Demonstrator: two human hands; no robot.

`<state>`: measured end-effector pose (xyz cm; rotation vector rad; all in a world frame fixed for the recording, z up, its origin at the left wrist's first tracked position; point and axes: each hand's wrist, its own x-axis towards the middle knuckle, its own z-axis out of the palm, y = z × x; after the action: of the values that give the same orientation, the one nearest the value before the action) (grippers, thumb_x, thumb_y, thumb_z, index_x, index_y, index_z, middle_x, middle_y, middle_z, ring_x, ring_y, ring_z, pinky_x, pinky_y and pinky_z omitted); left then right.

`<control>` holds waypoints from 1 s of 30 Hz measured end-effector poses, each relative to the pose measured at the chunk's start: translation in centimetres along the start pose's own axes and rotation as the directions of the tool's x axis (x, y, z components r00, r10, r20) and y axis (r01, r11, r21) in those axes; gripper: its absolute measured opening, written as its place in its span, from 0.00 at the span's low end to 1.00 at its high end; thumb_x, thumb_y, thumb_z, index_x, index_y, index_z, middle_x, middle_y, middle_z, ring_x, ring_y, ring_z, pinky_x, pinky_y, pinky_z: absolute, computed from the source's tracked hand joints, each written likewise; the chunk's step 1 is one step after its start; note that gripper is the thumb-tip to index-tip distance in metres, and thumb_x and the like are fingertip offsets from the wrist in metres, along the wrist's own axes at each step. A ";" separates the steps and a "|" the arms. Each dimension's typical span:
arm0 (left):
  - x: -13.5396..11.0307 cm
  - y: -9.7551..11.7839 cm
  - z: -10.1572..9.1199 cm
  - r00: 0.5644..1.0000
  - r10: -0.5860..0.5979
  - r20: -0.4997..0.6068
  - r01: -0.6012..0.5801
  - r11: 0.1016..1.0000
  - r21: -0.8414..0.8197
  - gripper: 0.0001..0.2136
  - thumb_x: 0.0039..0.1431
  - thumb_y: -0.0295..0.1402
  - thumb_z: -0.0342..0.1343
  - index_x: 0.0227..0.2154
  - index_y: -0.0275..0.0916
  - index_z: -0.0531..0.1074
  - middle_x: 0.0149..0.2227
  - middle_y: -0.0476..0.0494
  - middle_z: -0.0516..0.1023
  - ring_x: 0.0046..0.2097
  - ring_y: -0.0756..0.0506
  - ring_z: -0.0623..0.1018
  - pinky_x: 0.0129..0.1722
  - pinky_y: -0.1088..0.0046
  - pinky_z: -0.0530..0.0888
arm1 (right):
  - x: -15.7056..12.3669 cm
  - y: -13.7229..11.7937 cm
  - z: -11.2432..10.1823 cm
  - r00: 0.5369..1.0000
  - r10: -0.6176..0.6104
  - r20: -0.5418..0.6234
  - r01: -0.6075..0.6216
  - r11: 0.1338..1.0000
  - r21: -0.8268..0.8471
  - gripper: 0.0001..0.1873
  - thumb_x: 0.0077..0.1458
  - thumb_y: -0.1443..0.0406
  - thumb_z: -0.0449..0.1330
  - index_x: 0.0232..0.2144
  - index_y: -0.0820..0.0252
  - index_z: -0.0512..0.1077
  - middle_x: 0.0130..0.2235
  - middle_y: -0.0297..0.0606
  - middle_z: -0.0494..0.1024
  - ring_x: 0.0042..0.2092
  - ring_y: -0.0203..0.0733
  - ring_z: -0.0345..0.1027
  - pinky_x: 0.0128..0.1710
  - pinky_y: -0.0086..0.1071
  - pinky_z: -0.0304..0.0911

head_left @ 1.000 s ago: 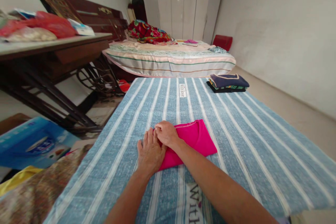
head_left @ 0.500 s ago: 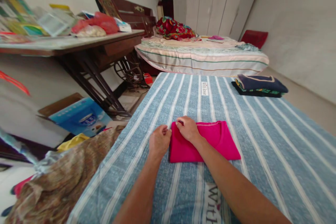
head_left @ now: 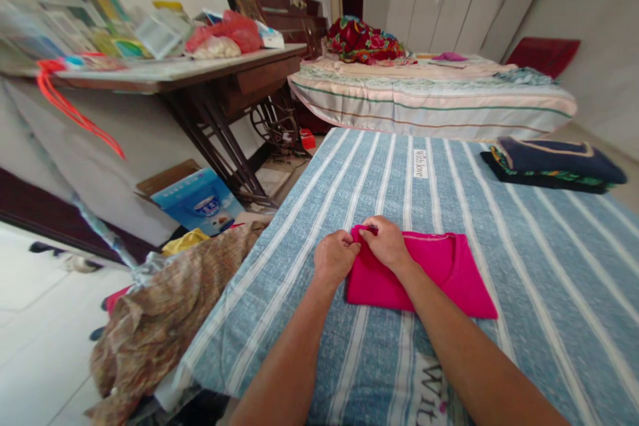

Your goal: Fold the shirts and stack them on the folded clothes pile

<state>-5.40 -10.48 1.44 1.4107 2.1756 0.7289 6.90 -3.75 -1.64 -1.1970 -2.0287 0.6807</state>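
A folded pink garment [head_left: 434, 273] lies on the blue striped bedspread [head_left: 524, 226] in front of me. My left hand [head_left: 333, 258] is curled at the garment's left edge, fingers pinching the cloth. My right hand [head_left: 387, 243] rests on the garment's far left corner, its fingers closed on the fabric there. The two hands touch each other.
A stack of folded dark clothes [head_left: 552, 163] lies at the bedspread's far right. A brown patterned cloth [head_left: 164, 309] hangs off the left edge. A cluttered sewing table [head_left: 200, 73] and a blue box [head_left: 197, 200] stand to the left; a second bed [head_left: 429, 93] lies beyond.
My left hand went from flat on the garment to a pinch at its left edge. The right hand stays on the corner. My view has turned left.
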 end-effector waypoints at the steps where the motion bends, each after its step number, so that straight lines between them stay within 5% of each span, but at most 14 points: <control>1: 0.1 0.0 0.1 1.000 -0.001 0.000 0.001 1.000 -0.015 0.04 0.49 0.34 0.58 0.25 0.41 0.74 0.25 0.50 0.77 0.30 0.48 0.76 0.27 0.75 0.63 | 0.0 0.0 -0.1 1.000 0.005 -0.001 -0.005 1.000 0.012 0.04 0.50 0.68 0.58 0.30 0.58 0.73 0.33 0.36 0.74 0.37 0.40 0.67 0.40 0.32 0.60; 9: 0.6 -0.4 0.4 1.000 0.011 0.008 -0.010 0.995 -0.102 0.05 0.45 0.36 0.58 0.21 0.40 0.72 0.19 0.54 0.71 0.25 0.50 0.70 0.24 0.76 0.61 | 0.1 -0.4 -0.6 0.997 0.077 -0.002 -0.076 0.984 0.162 0.04 0.48 0.67 0.57 0.28 0.57 0.72 0.33 0.34 0.75 0.37 0.40 0.68 0.41 0.33 0.61; 21: 0.1 0.0 0.7 0.999 0.037 0.035 -0.015 0.868 -0.497 0.06 0.42 0.33 0.55 0.18 0.38 0.65 0.16 0.56 0.64 0.20 0.54 0.63 0.20 0.79 0.58 | -0.1 -0.9 -1.3 0.993 0.112 -0.021 -0.100 0.945 0.313 0.06 0.48 0.62 0.57 0.28 0.57 0.72 0.32 0.33 0.77 0.38 0.41 0.69 0.42 0.34 0.62; 26: 0.1 0.0 0.6 0.994 0.042 0.105 0.014 0.876 -0.483 0.05 0.43 0.33 0.56 0.22 0.37 0.69 0.18 0.55 0.68 0.21 0.53 0.66 0.20 0.80 0.59 | -0.1 -0.8 -1.4 0.992 0.125 -0.018 -0.110 0.922 0.372 0.07 0.47 0.62 0.57 0.28 0.57 0.73 0.33 0.33 0.78 0.39 0.42 0.70 0.44 0.35 0.62; 30: 0.1 0.1 0.4 0.998 0.054 0.029 -0.042 0.947 -0.317 0.11 0.44 0.32 0.57 0.34 0.39 0.74 0.18 0.56 0.69 0.22 0.52 0.68 0.21 0.79 0.61 | -0.1 -0.8 -1.5 0.991 0.134 0.001 -0.122 0.901 0.415 0.07 0.47 0.62 0.58 0.28 0.57 0.73 0.33 0.33 0.78 0.39 0.42 0.70 0.45 0.36 0.62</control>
<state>-5.09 -10.30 1.19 1.3007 1.8978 1.0107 7.70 -4.04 -0.15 -1.0799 -1.6762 1.0920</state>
